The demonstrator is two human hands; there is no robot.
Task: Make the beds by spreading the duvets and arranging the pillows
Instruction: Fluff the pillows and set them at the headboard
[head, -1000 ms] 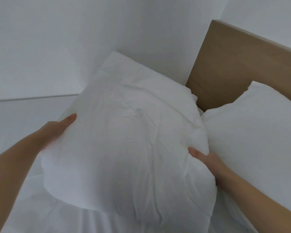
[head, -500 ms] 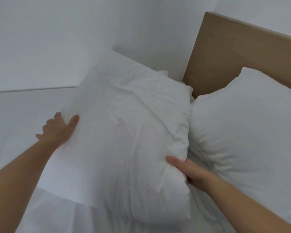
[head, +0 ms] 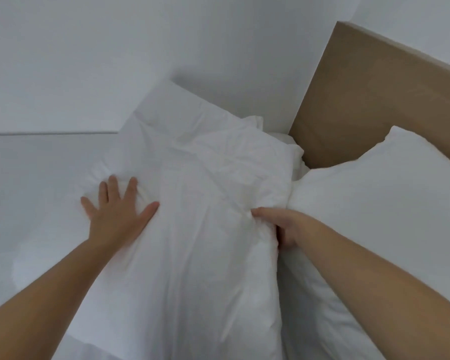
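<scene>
— Where's the pillow point(head: 205, 203)?
— Lying by the headboard point(head: 374, 100), touching the second pillow point(head: 387, 203).
— And the hands?
— Left hand point(head: 115, 214) presses it, fingers point(head: 130, 189) spread wide; right hand point(head: 283, 227) grips its right edge.

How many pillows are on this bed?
2. One pillow, pressed by the left hand and gripped by the right hand, lies by the wall; the other pillow leans on the headboard, right. Folds behind may hide more.
</scene>
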